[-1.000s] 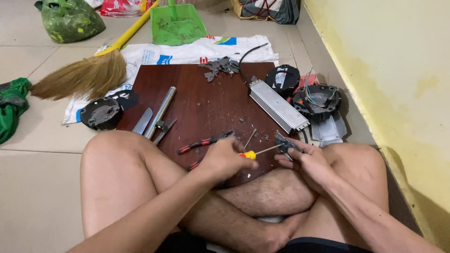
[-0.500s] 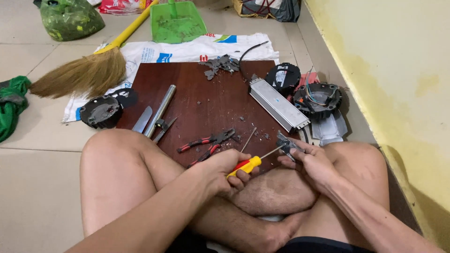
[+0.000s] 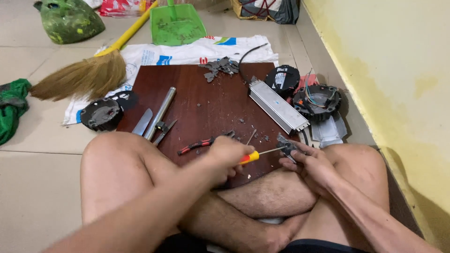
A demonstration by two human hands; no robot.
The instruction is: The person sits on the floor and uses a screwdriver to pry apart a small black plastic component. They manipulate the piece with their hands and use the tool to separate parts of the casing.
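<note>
Both hands grip: left hand (image 3: 227, 157) holds a screwdriver (image 3: 255, 155); right hand (image 3: 311, 164), at 3 o'clock, pinches a small metal part (image 3: 286, 144).

Your one camera sits on your head, looking steeply down and forward over your crossed legs at the wooden board (image 3: 206, 100) on the floor, close enough that your forearms fill the lower frame.

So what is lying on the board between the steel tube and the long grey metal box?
In the head view, only bare brown board with small dark crumbs lies between the steel tube and the grey metal box.
</note>
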